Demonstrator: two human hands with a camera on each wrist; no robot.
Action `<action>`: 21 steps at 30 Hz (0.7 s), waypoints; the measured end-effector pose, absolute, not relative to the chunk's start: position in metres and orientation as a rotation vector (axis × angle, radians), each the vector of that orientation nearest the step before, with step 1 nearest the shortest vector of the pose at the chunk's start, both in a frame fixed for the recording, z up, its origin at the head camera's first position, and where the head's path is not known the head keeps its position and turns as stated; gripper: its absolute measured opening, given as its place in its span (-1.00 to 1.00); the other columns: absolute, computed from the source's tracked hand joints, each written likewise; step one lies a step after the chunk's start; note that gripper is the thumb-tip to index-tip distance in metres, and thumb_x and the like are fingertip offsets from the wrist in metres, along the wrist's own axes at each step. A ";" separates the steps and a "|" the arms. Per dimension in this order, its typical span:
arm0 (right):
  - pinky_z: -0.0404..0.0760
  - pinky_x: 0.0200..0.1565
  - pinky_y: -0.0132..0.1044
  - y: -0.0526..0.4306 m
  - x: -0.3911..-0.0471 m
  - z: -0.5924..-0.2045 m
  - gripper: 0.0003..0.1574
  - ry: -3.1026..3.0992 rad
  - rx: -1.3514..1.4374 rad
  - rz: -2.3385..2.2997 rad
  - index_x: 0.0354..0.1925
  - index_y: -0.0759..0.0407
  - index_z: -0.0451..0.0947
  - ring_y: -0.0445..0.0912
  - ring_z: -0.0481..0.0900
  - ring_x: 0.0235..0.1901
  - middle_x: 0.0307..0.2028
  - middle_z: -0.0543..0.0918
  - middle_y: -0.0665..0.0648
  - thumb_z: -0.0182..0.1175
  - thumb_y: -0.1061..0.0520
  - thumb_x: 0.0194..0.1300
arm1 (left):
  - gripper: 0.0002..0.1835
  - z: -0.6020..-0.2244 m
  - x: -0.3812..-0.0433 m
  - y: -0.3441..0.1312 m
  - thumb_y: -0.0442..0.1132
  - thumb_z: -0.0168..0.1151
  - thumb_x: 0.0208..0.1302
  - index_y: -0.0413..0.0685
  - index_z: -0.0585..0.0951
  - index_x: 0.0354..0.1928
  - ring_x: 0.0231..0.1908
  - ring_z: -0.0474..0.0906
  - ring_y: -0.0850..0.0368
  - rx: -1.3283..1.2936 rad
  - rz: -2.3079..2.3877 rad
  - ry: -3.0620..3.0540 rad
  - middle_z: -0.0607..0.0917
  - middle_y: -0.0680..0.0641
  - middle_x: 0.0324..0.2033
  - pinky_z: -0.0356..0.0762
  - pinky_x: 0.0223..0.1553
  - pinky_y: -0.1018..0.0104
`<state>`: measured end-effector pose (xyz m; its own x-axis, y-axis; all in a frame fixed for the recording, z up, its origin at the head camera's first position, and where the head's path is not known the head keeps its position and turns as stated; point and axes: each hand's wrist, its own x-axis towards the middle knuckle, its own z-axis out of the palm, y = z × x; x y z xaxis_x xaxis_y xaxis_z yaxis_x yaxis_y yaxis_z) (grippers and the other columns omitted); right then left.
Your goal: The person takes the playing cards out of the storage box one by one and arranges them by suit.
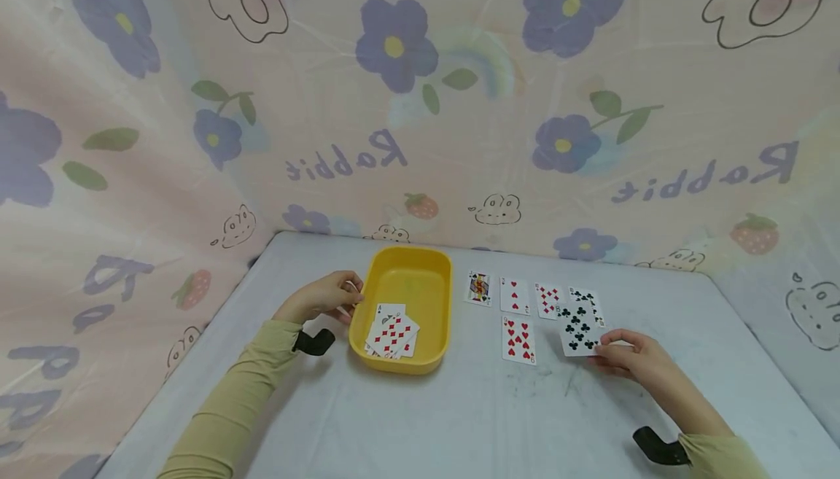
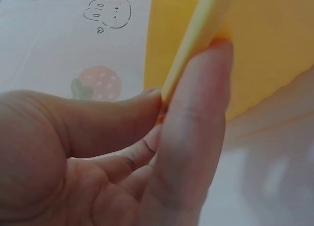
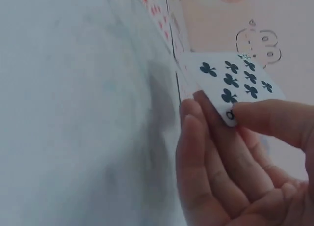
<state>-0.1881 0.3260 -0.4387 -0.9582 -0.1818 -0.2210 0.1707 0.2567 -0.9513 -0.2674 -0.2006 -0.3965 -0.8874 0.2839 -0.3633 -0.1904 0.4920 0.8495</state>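
Observation:
My left hand (image 1: 328,294) pinches the left rim of a yellow plastic tray (image 1: 446,297) between thumb and forefinger; the left wrist view shows the tray's wall (image 2: 189,44) between them. At the tray's near end lies a loose pile of playing cards (image 1: 392,335), a diamonds card uppermost. My right hand (image 1: 633,355) holds a clubs playing card (image 1: 577,333) by its near right corner, thumb on its face and fingers beneath. In the right wrist view this card (image 3: 240,78) is tilted above the table. It partly covers another clubs card (image 1: 584,295) in the head view.
To the right of the tray, face-up cards form a row: a face card (image 1: 479,288), a hearts card (image 1: 515,296) and a diamonds card (image 1: 547,300). Another hearts card (image 1: 518,340) lies nearer. A patterned curtain (image 1: 459,136) hangs behind the white-covered table (image 1: 420,421).

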 end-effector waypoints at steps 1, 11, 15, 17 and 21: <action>0.67 -0.15 -0.24 0.330 -0.186 -0.440 -0.69 2.263 0.051 -1.733 -0.15 0.39 0.43 -0.06 0.69 -0.22 -0.21 0.69 0.20 0.19 0.13 0.34 | -0.81 -0.396 -0.267 -0.200 -0.39 0.07 0.38 -0.32 0.37 -0.05 -0.42 0.58 0.05 0.077 1.378 2.282 0.55 -0.19 -0.32 0.69 -0.41 0.20; 0.63 -0.37 -0.30 0.355 -0.172 -0.450 -0.63 2.400 0.342 -1.535 -0.14 0.40 0.56 -0.17 0.58 -0.40 -0.39 0.66 0.04 0.24 0.08 0.29 | -0.80 -0.399 -0.268 -0.202 -0.39 0.07 0.39 -0.33 0.37 -0.03 -0.41 0.58 0.02 0.107 1.390 2.273 0.55 -0.21 -0.31 0.70 -0.41 0.19; 0.61 -0.44 -0.33 0.358 -0.169 -0.451 -0.67 2.372 0.402 -1.542 -0.17 0.41 0.58 -0.15 0.58 -0.47 -0.46 0.66 0.05 0.25 0.12 0.27 | -0.81 -0.399 -0.268 -0.202 -0.38 0.07 0.39 -0.32 0.37 -0.04 -0.41 0.59 0.02 0.101 1.389 2.273 0.56 -0.20 -0.31 0.70 -0.41 0.19; 0.60 -0.46 -0.32 0.359 -0.170 -0.451 -0.63 2.369 0.420 -1.528 -0.15 0.43 0.56 -0.14 0.59 -0.47 -0.44 0.67 0.06 0.27 0.11 0.26 | -0.81 -0.400 -0.268 -0.202 -0.38 0.08 0.38 -0.31 0.37 -0.05 -0.41 0.59 0.02 0.100 1.385 2.277 0.56 -0.20 -0.31 0.70 -0.41 0.19; 0.59 -0.50 -0.31 0.358 -0.171 -0.452 -0.62 2.379 0.444 -1.496 -0.15 0.42 0.57 -0.13 0.60 -0.48 -0.44 0.69 0.07 0.30 0.11 0.23 | -0.80 -0.400 -0.268 -0.202 -0.38 0.09 0.38 -0.32 0.38 -0.04 -0.41 0.59 0.03 0.098 1.382 2.285 0.56 -0.20 -0.31 0.70 -0.41 0.18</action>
